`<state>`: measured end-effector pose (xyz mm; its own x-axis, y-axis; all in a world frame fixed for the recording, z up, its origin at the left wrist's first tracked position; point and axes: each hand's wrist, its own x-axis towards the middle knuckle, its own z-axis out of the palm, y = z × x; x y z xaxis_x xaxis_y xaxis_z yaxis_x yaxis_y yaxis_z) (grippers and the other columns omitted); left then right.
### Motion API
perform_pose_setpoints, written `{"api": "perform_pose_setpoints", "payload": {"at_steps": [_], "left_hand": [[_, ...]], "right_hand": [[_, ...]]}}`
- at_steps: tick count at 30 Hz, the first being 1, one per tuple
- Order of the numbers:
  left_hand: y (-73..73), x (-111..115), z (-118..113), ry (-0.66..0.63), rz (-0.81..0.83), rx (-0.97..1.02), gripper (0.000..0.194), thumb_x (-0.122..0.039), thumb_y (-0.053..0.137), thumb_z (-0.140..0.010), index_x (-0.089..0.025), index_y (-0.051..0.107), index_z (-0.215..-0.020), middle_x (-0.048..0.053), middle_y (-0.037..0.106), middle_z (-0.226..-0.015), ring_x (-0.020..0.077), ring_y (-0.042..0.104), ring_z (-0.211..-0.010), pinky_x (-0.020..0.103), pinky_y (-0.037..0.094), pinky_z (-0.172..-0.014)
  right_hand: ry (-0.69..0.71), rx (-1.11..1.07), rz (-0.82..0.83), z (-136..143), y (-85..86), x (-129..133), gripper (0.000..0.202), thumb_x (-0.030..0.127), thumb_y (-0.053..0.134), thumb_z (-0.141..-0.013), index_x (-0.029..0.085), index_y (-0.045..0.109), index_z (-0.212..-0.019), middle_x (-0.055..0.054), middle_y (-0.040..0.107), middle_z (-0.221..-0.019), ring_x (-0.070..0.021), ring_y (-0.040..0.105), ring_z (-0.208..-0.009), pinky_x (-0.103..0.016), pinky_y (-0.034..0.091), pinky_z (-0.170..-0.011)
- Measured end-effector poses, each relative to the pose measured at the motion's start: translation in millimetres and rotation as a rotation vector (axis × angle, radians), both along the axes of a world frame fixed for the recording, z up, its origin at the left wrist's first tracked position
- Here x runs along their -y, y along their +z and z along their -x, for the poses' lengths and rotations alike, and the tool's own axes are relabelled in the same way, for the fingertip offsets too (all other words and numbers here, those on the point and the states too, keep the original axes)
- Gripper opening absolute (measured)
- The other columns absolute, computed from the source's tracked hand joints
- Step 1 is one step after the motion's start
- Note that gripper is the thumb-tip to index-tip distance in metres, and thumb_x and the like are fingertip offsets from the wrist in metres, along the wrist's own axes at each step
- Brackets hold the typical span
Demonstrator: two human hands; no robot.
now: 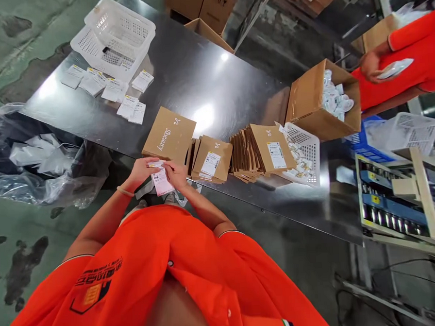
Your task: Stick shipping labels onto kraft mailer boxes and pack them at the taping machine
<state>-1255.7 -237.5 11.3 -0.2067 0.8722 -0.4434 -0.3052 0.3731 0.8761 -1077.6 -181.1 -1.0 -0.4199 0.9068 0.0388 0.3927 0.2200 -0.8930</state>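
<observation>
Between my two hands, just off the table's near edge, is a sheet of printed labels [162, 183]. My left hand [144, 170] pinches its upper left part, where a yellow strip shows. At the upper right, the fingers of my right hand [176, 174] are closed on the same sheet. Just beyond my hands lies a stack of flat brown cardboard boxes [169, 134] with white lettering. To its right lean more folded boxes [212, 159], the front one bearing a white label, and another row of folded boxes [268, 148].
Several label stacks [114, 90] lie by a white basket [114, 34] on the metal table [176, 63]. A carton [309, 97] of white packets and a basket [313, 153] stand right. A bagged bin [42, 155] is left. A co-worker's hand [371, 67] holds a white packet.
</observation>
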Motion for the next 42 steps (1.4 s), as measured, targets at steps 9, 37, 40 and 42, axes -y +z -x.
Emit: {"api": "perform_pose_setpoints", "payload": {"at_steps": [9,37,40,42], "left_hand": [[-10.2,-4.2,9.8,-0.272,0.291,0.151,0.043,-0.036,0.102,-0.067,-0.009,0.079,-0.091,0.016,0.084,-0.092,0.03,0.081,-0.091,0.042,0.065,-0.092],[14.2,-26.0,-2.5,-0.418,0.017,-0.751,0.064,-0.021,0.062,-0.091,-0.014,0.067,-0.155,0.003,0.079,-0.086,0.0198,0.07,-0.064,0.027,0.058,-0.068],[19.7,-9.8,-1.1,-0.407,0.012,-0.868,0.033,-0.028,0.066,-0.093,-0.018,0.081,-0.121,0.008,0.079,-0.088,0.0287,0.077,-0.09,0.032,0.059,-0.084],[25.5,-1.5,3.8,-0.383,0.018,-0.949,0.014,-0.03,0.067,-0.093,-0.021,0.077,-0.093,0.01,0.076,-0.087,0.0333,0.076,-0.101,0.038,0.057,-0.094]], "right_hand": [[-0.347,0.242,-0.14,17.3,18.5,-120.4,0.01,0.023,0.071,-0.096,0.019,0.08,-0.093,-0.011,0.069,-0.119,-0.0273,0.064,-0.122,-0.043,0.052,-0.113],[-0.599,0.39,0.188,-69.8,1.8,-114.8,0.023,0.03,0.053,-0.104,0.019,0.07,-0.116,-0.013,0.077,-0.115,-0.0282,0.071,-0.108,-0.038,0.056,-0.1],[-0.734,0.468,0.118,-135.1,10.4,-111.8,0.032,0.026,0.044,-0.106,0.018,0.071,-0.12,-0.015,0.078,-0.115,-0.0284,0.069,-0.109,-0.035,0.055,-0.096],[-0.752,0.615,0.094,-175.3,16.6,-109.8,0.041,0.024,0.038,-0.107,0.013,0.071,-0.128,-0.019,0.077,-0.119,-0.0295,0.07,-0.111,-0.036,0.055,-0.096]]}}
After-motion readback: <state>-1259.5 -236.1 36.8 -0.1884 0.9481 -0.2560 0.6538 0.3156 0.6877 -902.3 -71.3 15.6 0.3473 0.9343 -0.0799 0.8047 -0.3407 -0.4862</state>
